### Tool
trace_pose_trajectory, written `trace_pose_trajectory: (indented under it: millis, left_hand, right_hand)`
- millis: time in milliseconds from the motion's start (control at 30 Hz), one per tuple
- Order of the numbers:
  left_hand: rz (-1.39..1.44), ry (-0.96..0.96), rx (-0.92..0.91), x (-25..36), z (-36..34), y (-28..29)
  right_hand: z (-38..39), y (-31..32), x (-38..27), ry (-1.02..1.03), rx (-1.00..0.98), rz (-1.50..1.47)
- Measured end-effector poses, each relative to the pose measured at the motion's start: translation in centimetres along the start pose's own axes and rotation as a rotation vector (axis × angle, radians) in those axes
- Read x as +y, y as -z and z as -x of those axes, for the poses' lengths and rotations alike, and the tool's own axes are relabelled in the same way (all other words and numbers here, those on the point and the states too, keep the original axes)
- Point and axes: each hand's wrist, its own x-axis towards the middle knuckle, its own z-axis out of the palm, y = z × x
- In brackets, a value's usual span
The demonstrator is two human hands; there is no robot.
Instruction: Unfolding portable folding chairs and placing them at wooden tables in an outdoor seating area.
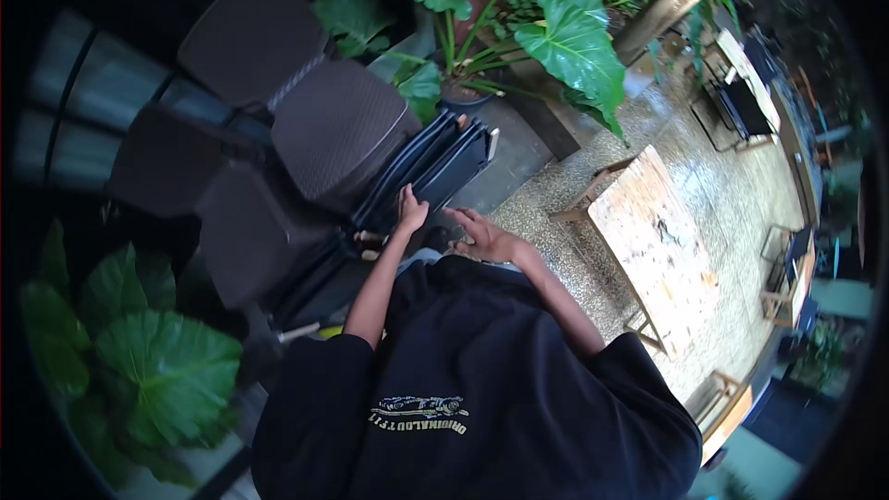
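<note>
Several black folding chairs (446, 174), folded flat, lean together in front of me. My left hand (411, 212) is at the near face of this stack, its fingers pointing up and the thumb apart. It looks to be touching the nearest chair or just in front of it; I cannot tell which. My right hand (488, 238) is to its right, off the stack, with fingers stretched out and nothing in them. Close on the left of the stack stands a dark brown woven chair (343, 125).
More dark brown chairs (250, 32) crowd the left. A potted plant (458, 93) with broad leaves stands beyond the stack, and another leafy plant (167, 366) is at lower left. A worn wooden table (653, 231) stands right on a pebbled floor (528, 208). Black chairs (745, 106) line the far right.
</note>
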Motion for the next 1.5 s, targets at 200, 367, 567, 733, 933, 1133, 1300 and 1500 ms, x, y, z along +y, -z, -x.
trace_pose_trajectory:
  millis: [200,367,567,733,933,1133,1300,1500]
  left_hand:
    - [-0.141,0.078,-0.536,-4.5,-6.7,1.8]
    - [-0.248,-0.157,-0.683,-6.3,-7.6,1.0]
    - [-0.106,-0.259,-0.789,-4.1,-6.5,-4.4]
    - [-0.031,-0.25,-0.966,0.9,-3.2,-5.4]
    - [-0.281,-0.431,-1.022,7.2,-1.6,-4.8]
    - [-0.548,-0.597,-1.065,15.4,9.4,-2.5]
    - [-0.593,-0.803,-1.095,17.3,16.9,-2.4]
    - [-0.801,-1.122,-1.142,22.3,29.1,-2.5]
  right_hand:
    - [-0.6,-2.1,-2.0,-0.137,0.291,-0.104]
    - [1.9,-6.3,-5.1,-0.266,0.54,-0.27]
    - [3.1,-8.7,-6.7,-0.318,0.771,-0.279]
    - [5.2,-10.9,-6.1,-0.404,0.865,-0.253]
    - [10.3,-11.7,-5.2,-0.547,0.925,-0.214]
    - [16.7,-15.3,-3.0,-0.693,1.083,-0.039]
    - [23.0,-18.4,-0.8,-0.709,1.166,-0.028]
    - [30.9,-24.1,0.6,-0.814,1.098,0.049]
